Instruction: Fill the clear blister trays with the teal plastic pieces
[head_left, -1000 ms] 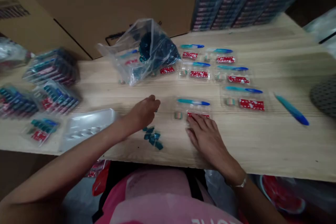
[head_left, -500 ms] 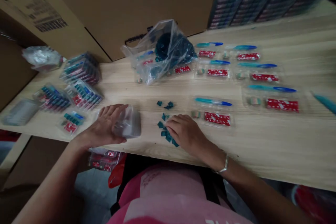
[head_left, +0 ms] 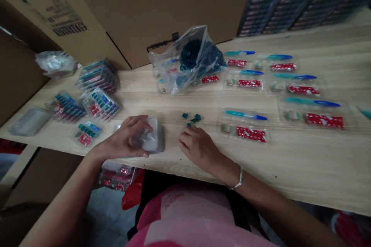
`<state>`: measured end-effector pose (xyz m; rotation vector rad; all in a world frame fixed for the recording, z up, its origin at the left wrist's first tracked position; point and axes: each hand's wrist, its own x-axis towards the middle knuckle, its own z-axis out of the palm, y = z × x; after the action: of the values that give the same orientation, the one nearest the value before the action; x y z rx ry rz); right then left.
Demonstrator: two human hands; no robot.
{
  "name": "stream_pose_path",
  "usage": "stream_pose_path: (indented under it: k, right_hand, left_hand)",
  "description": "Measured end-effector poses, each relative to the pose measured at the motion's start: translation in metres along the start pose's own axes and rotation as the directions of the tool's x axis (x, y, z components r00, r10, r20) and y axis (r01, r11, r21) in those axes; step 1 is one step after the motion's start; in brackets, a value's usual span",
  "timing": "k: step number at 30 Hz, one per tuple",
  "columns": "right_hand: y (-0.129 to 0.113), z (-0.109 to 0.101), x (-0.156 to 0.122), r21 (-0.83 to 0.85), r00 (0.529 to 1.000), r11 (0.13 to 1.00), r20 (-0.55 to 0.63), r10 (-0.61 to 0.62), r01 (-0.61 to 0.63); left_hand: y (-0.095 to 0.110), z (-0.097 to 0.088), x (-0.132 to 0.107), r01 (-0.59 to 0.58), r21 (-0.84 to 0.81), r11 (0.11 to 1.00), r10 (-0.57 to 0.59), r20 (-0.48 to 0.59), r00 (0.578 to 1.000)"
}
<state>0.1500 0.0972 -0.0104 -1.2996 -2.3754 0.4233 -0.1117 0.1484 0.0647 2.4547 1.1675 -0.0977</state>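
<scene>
My left hand curves around the left side of a stack of clear plastic trays, thumb near the table edge and fingers over the top. To its right, my right hand rests low on the table with its fingers curled. One teal plastic gem shows at the knuckles; whatever lies inside the fingers is hidden. Just beyond, a few loose teal gems lie on the wood. A clear bag of teal gems slumps farther back, over some packs.
Open blister trays with a blue pen and red patterned packet spread to the right. Filled packs are piled left, near flat clear covers. Cardboard boxes and stacked packs stand behind the wooden table.
The cluster of teal gems beside my right hand is gone from the tabletop, and its fingers have curled in. My left hand stays at the tray stack. The view has shifted slightly.
</scene>
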Motion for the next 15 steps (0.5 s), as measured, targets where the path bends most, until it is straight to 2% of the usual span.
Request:
stream_pose_path:
  k: [5,15]
  right_hand:
    - [-0.001,-0.003,-0.005,0.066,0.999,0.997,-0.02,-0.028,0.029]
    - [0.015,0.008,-0.03,0.165,0.996,0.986,-0.087,0.018,-0.004]
  left_hand:
    - [-0.005,-0.008,0.002,0.014,-0.093,0.996,-0.009,0.062,0.998]
    - [-0.007,-0.01,0.002,-0.012,-0.131,0.991,0.019,0.052,0.998]
